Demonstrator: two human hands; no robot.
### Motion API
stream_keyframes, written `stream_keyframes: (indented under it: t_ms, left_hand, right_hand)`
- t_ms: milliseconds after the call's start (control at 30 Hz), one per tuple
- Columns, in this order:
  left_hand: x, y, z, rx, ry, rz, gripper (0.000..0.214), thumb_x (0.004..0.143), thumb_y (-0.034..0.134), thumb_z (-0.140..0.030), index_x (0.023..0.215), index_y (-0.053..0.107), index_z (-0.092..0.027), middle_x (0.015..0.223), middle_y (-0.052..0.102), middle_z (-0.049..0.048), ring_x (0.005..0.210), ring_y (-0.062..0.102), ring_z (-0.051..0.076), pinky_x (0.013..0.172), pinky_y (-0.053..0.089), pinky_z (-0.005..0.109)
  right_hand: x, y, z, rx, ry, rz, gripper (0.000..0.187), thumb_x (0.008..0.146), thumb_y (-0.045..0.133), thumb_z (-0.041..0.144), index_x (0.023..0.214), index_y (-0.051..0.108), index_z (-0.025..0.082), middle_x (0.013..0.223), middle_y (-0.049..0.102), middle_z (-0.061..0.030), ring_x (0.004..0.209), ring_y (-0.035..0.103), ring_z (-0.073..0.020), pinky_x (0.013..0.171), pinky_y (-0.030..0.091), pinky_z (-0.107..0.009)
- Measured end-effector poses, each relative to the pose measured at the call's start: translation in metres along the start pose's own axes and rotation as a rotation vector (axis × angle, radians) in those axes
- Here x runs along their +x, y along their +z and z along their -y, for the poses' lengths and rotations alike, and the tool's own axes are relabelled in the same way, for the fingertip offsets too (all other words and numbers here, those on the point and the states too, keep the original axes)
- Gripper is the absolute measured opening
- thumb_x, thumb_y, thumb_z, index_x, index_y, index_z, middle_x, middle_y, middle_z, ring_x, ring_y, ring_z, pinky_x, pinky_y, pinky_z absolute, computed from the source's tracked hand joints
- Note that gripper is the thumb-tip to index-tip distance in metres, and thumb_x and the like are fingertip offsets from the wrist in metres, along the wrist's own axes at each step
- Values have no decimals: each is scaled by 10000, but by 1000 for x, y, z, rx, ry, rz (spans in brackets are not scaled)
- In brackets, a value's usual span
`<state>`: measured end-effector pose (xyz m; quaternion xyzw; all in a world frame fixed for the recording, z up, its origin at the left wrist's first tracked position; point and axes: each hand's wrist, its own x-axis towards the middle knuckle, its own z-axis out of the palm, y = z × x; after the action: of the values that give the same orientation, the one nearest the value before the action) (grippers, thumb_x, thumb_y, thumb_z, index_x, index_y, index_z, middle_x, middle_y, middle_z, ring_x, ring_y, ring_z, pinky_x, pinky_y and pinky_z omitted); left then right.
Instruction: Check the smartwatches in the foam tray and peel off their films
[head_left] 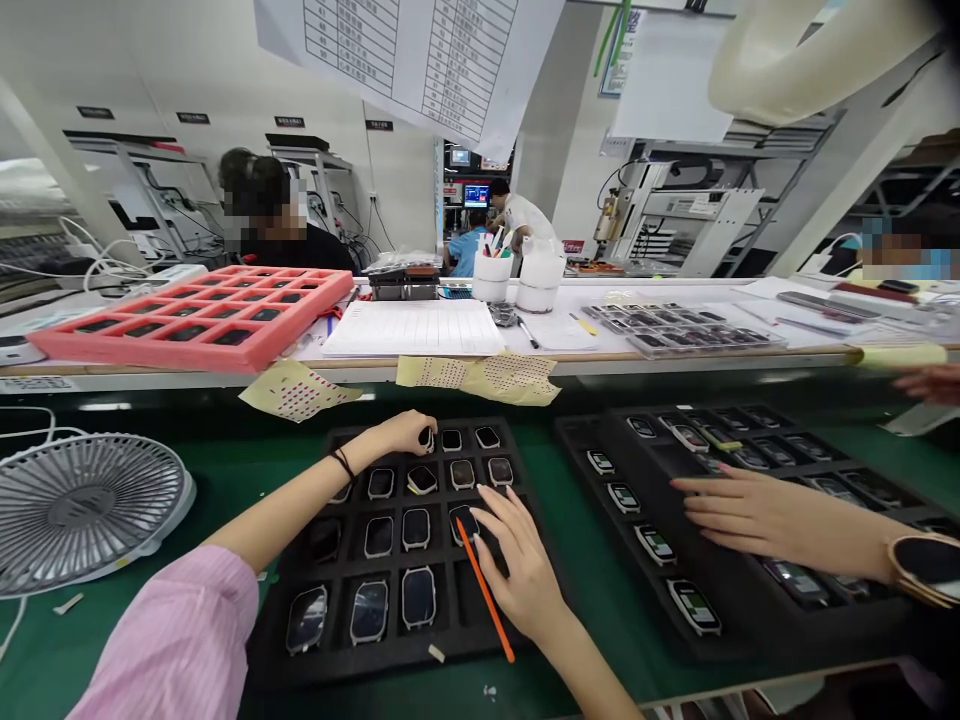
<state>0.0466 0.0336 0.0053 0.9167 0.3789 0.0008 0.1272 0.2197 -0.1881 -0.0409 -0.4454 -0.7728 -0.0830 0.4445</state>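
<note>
The person's left hand (403, 434) is at the top of the black foam tray (375, 668), in the middle of the lower part of the view. Its fingers pinch a small watch body (427, 438) in the top row, and they seem to hold it by its edges. The person's right hand (521, 572) is closed around an orange stick (484, 590). The tip of the stick points up toward another watch body (464, 524), and the fingertips (480, 492) are spread just above that watch.

The tray has rows of square holes, and most of them have a watch body in them. Good work here looks slow and gentle: one watch at a time, with the fingers on the sides and off the glass.

To the right, a co-worker's open hand (757, 515) lies over a second black tray (600, 425) of watches. A pink sleeve (176, 640) covers the person's left arm. A round white fan (82, 505) sits at the left of the green tabletop (585, 640).

Farther up, there is a red foam tray (187, 320) at the upper left, a sheet of lined paper (412, 328), and two white cups (491, 275) with pens in one of them.
</note>
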Motion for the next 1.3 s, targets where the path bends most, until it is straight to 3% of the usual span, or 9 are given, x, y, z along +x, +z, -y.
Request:
stream_keyframes:
  t_ms: [100,200,367,633,867,1033,1133,1233,1300]
  left_hand:
    - [-1,2,5,2,5,-14,477,615,684,-115,1088,637,-144,970,708,99,868,651,258,741,467,292]
    - [-2,-3,7,-9,13,-37,423,621,711,-159,1040,652,-145,984,706,82,887,648,245,760,460,274]
    - [13,-19,-11,-22,35,-78,439,654,731,-272,1067,652,-148,998,704,63,881,645,218,754,451,247]
    - [44,-13,-35,7,64,50,338,562,742,-176,899,714,-166,910,717,67,842,628,242,681,430,254]
    - [47,-10,-33,-94,19,62,276,523,770,-188,794,719,-185,810,710,34,783,615,218,667,415,245]
    - [35,-16,-29,-251,-18,-30,293,560,793,-259,827,710,-173,841,711,30,829,627,205,729,439,253]
    - [15,-17,-35,-540,-29,-44,396,682,731,-348,1024,665,-161,910,705,50,834,641,183,732,475,267]
    - [-9,-8,-56,-1284,-54,35,471,627,795,-344,1039,651,-167,971,686,61,860,647,178,777,504,302]
    - [-25,-1,-75,-1610,-75,83,482,581,839,-333,1003,664,-180,975,681,48,867,646,166,797,509,297]
  right_hand:
    - [1,1,1,19,-2,1,344,900,475,95,1232,520,170,1251,603,-136,1213,536,-252,1008,477,-517]
    - [1,0,1,28,-9,-7,323,902,471,98,1209,539,174,1221,620,-130,1187,555,-249,989,500,-500]
    - [0,-2,0,31,-10,-16,303,896,476,93,1175,563,175,1176,643,-126,1174,563,-255,959,529,-474]
    - [-3,-5,1,48,-18,7,289,882,469,66,1127,579,173,1106,662,-126,1109,600,-252,944,536,-478]
    - [-1,-5,3,114,-11,48,286,872,478,60,1113,585,173,1104,666,-123,1064,617,-237,948,529,-467]
    - [-2,-9,-7,156,108,-47,293,885,472,84,1106,608,221,1063,690,-90,1039,640,-232,918,545,-456]
    - [5,-13,-18,166,197,-110,321,900,473,95,1168,589,229,1123,675,-96,1081,627,-234,899,561,-430]
    - [18,-16,-26,138,163,-161,423,902,493,99,1303,511,232,1273,603,-106,1200,556,-250,984,508,-466]
    - [28,-16,-27,121,104,-188,504,899,512,99,1377,439,240,1340,556,-98,1256,507,-259,1039,455,-499]
